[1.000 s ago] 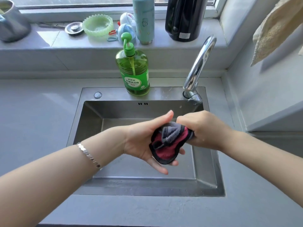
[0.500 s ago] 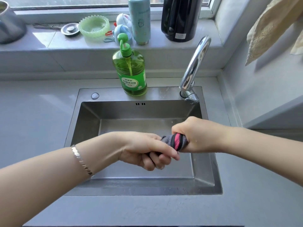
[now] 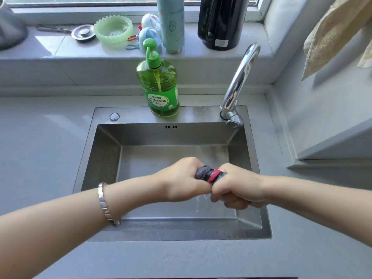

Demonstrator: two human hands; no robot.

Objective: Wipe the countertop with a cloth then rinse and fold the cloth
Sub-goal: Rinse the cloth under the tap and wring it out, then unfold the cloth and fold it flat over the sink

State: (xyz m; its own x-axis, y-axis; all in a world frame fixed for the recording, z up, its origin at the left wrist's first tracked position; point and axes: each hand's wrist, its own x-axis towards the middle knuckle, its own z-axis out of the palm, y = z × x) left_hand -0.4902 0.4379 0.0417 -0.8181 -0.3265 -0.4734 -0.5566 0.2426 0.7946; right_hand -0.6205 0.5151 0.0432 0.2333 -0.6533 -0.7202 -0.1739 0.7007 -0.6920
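The twisted dark-grey, red-edged cloth was wrung over the stainless-steel sink, the left hand and right hand each holding one end in a tight grip. A grey table surrounded the sink, under a cluttered windowsill.

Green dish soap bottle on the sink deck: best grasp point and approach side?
The dish soap bottle stands upright on the sink deck, with the sill wall close behind and the faucet to its right. So probably wrap its wide body above the label, coming from the front over the basin. The thin pump neck would likely let it swing.
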